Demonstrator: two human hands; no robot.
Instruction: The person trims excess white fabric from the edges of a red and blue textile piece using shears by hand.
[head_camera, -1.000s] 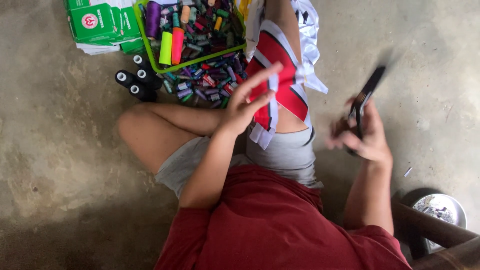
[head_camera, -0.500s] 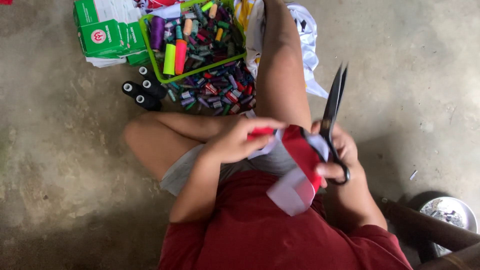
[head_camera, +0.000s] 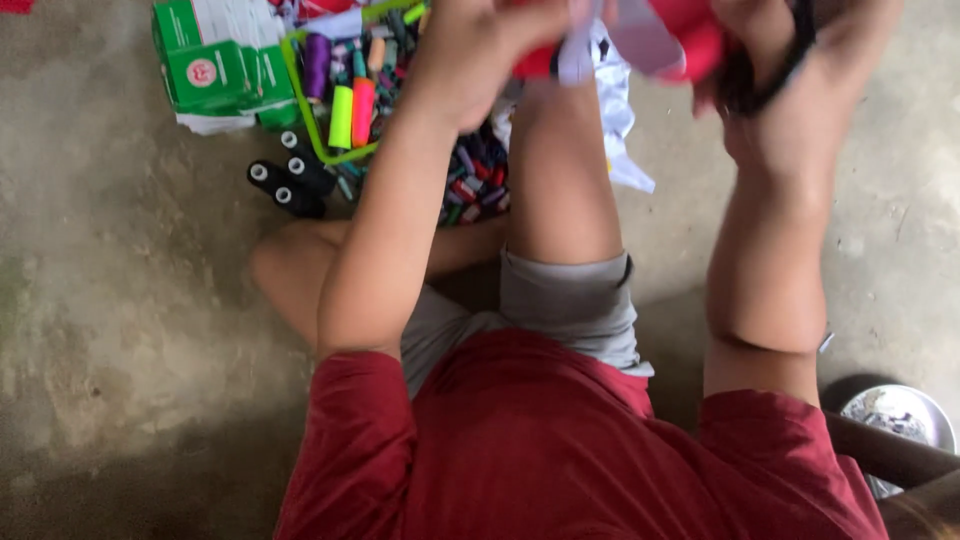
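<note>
On the concrete floor at far left, a green-and-white carton is lying beside a green-rimmed basket that is holding many thread spools (too many and too jumbled to count), and three black cones of thread are standing just outside it. Moving right, the left hand is closing around the near edge of the red and white cloth, fingers curled tight on it, raised close to the top edge of the view. Further right, the right hand is gripping the black handles of the scissors and appears to be touching the cloth as well; the blades are out of view, so whether they are open cannot be told. One cloth piece is showing, blurred, and no cut edge can be made out, so the work is judged to be mid-way at most. At far right, one metal bowl is sitting on the floor.
</note>
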